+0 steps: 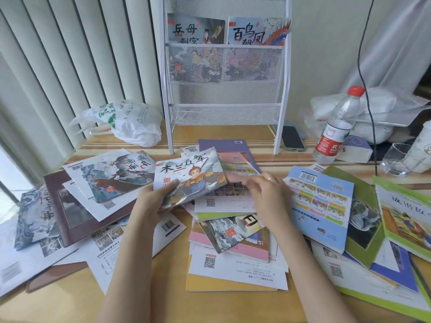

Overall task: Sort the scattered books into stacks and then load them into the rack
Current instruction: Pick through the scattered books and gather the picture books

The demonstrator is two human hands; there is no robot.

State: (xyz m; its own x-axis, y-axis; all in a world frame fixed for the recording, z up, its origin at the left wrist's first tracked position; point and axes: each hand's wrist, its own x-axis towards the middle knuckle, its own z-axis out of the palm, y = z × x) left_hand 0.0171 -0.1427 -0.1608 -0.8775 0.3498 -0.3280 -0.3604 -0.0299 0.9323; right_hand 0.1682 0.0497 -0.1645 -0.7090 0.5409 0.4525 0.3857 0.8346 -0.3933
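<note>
My left hand (152,197) grips a thin picture book (189,173) with a warrior on its grey cover, held tilted above the table's middle. My right hand (268,190) hovers with fingers spread over a loose pile of books (233,241), touching or just above a pink one; it holds nothing. More books lie scattered to the left (102,180) and to the right (319,206). A white mesh rack (225,73) stands at the back of the table, with two books (196,29) upright in its upper pocket.
A white plastic bag (126,122) lies left of the rack. Right of it are a phone (292,137), a water bottle (338,127), a glass (396,159) and a black cable (368,89). Vertical blinds (58,54) fill the left.
</note>
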